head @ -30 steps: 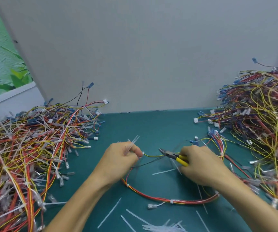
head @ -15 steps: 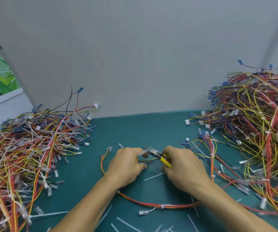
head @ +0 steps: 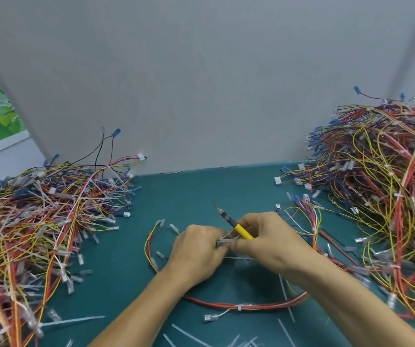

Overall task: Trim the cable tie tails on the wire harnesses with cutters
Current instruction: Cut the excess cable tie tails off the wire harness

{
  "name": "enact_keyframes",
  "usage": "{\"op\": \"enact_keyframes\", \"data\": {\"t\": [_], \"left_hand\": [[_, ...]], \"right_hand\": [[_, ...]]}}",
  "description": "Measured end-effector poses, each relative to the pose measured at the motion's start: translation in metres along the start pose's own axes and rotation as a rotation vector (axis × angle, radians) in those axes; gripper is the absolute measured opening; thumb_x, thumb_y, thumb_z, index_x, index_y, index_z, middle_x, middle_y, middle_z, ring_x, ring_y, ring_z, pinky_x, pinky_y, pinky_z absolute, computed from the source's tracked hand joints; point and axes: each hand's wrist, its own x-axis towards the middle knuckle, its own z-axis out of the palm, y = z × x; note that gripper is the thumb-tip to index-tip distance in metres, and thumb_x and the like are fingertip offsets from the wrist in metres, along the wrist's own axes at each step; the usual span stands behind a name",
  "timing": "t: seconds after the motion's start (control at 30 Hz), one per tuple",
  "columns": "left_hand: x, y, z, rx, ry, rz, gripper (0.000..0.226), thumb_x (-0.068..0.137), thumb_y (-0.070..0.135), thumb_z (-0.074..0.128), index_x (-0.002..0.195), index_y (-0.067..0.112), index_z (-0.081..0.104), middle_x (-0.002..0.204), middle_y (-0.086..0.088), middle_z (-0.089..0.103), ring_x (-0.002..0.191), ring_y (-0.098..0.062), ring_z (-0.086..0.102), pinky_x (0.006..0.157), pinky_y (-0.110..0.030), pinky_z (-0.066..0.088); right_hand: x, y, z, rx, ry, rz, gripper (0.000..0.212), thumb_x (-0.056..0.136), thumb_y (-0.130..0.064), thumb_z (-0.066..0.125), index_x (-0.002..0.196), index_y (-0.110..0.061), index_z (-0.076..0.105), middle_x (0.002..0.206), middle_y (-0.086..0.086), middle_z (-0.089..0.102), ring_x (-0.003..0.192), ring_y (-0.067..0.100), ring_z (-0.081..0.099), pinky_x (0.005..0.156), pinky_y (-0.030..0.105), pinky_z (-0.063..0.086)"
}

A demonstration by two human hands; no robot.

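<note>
A red and yellow wire harness (head: pixel 241 306) lies looped on the green table between my arms. My left hand (head: pixel 196 251) grips part of it, with pale cable tie tails poking out between my fingers. My right hand (head: pixel 271 242) touches the left and holds the yellow-handled cutters (head: pixel 235 225), whose dark jaws point up and away to the left, clear of the harness. Where the two hands meet, the tie itself is mostly hidden.
A large heap of harnesses (head: pixel 34 226) covers the table's left side and a taller heap (head: pixel 381 191) fills the right. Cut white tie tails (head: pixel 189 334) lie scattered near the front edge. A grey wall (head: pixel 201 83) closes the back.
My hands have come together at the table's middle. The cutters swung from pointing left at the tie to pointing up and away. The harness end shifted left.
</note>
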Motion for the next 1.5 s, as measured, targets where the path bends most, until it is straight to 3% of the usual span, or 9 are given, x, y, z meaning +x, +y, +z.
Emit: {"op": "enact_keyframes", "data": {"t": [0.17,0.27,0.33,0.5,0.6,0.67,0.77,0.93,1.5], "left_hand": [[-0.014,-0.010,-0.001,-0.115,-0.072,-0.003,0.020,0.075,0.044,0.053,0.056,0.036,0.054,0.056,0.005,0.053,0.065,-0.018,0.054,0.065,-0.037,0.049],[-0.016,-0.011,-0.001,-0.159,-0.060,-0.020,0.023,0.075,0.049,0.056,0.074,0.028,0.063,0.057,0.007,0.055,0.060,-0.012,0.050,0.065,-0.033,0.049],[-0.015,-0.012,-0.001,-0.200,-0.033,-0.021,0.018,0.080,0.048,0.063,0.082,0.030,0.064,0.053,0.011,0.050,0.054,-0.007,0.044,0.061,-0.029,0.045],[-0.011,-0.014,-0.003,-0.295,-0.075,-0.069,0.014,0.088,0.033,0.061,0.076,0.026,0.067,0.053,0.007,0.051,0.052,-0.006,0.041,0.059,-0.030,0.039],[-0.006,-0.015,-0.007,-0.338,-0.143,-0.095,0.021,0.090,0.027,0.058,0.076,0.016,0.068,0.065,-0.006,0.062,0.059,-0.008,0.047,0.065,-0.030,0.044],[-0.005,-0.015,-0.009,-0.339,-0.184,-0.100,0.024,0.091,0.026,0.055,0.076,0.009,0.065,0.065,-0.011,0.056,0.060,-0.010,0.043,0.064,-0.030,0.042],[-0.004,-0.014,-0.011,-0.317,-0.209,-0.088,0.029,0.091,0.026,0.053,0.076,0.002,0.058,0.062,-0.002,0.043,0.060,-0.012,0.037,0.061,-0.031,0.035],[-0.004,-0.013,-0.014,-0.308,-0.202,-0.073,0.028,0.092,0.026,0.053,0.074,0.004,0.056,0.059,0.005,0.040,0.058,-0.010,0.035,0.059,-0.030,0.031],[-0.006,-0.013,-0.012,-0.268,-0.183,-0.072,0.022,0.092,0.028,0.054,0.077,0.012,0.059,0.051,0.011,0.042,0.054,-0.005,0.038,0.058,-0.028,0.032]], "right_hand": [[0.004,0.005,-0.020,-0.236,0.000,-0.014,0.013,0.077,-0.022,0.067,0.089,-0.019,0.070,0.066,0.002,0.060,0.059,0.012,0.047,0.057,0.027,0.041],[0.005,0.009,-0.032,-0.428,-0.002,-0.006,0.002,0.074,-0.022,0.062,0.072,-0.020,0.063,0.061,0.003,0.055,0.054,0.012,0.043,0.048,0.024,0.038],[0.005,0.011,-0.035,-0.539,-0.018,-0.021,0.009,0.074,-0.023,0.063,0.066,-0.022,0.058,0.059,-0.001,0.052,0.056,0.009,0.044,0.049,0.025,0.036],[0.005,0.008,-0.042,-0.602,-0.026,-0.067,0.013,0.074,-0.024,0.062,0.063,-0.028,0.057,0.059,-0.001,0.055,0.059,0.009,0.050,0.050,0.026,0.038],[0.002,0.004,-0.049,-0.745,0.046,-0.171,0.009,0.077,-0.025,0.057,0.081,-0.029,0.063,0.071,-0.004,0.052,0.075,0.021,0.054,0.058,0.031,0.039],[0.001,0.002,-0.053,-0.870,0.014,-0.234,0.024,0.081,-0.023,0.055,0.099,-0.035,0.065,0.083,-0.008,0.047,0.089,0.022,0.054,0.065,0.031,0.041],[-0.001,0.004,-0.052,-0.973,-0.077,-0.278,0.026,0.080,-0.020,0.054,0.101,-0.032,0.064,0.088,-0.008,0.044,0.095,0.025,0.057,0.073,0.035,0.050],[0.002,0.010,-0.039,-1.055,-0.173,-0.338,0.025,0.079,-0.017,0.053,0.099,-0.028,0.062,0.085,-0.008,0.035,0.098,0.028,0.058,0.074,0.035,0.049],[0.005,0.015,-0.035,-1.098,-0.174,-0.355,0.018,0.082,-0.016,0.053,0.095,-0.027,0.061,0.074,-0.008,0.029,0.096,0.025,0.057,0.066,0.032,0.041]]}}
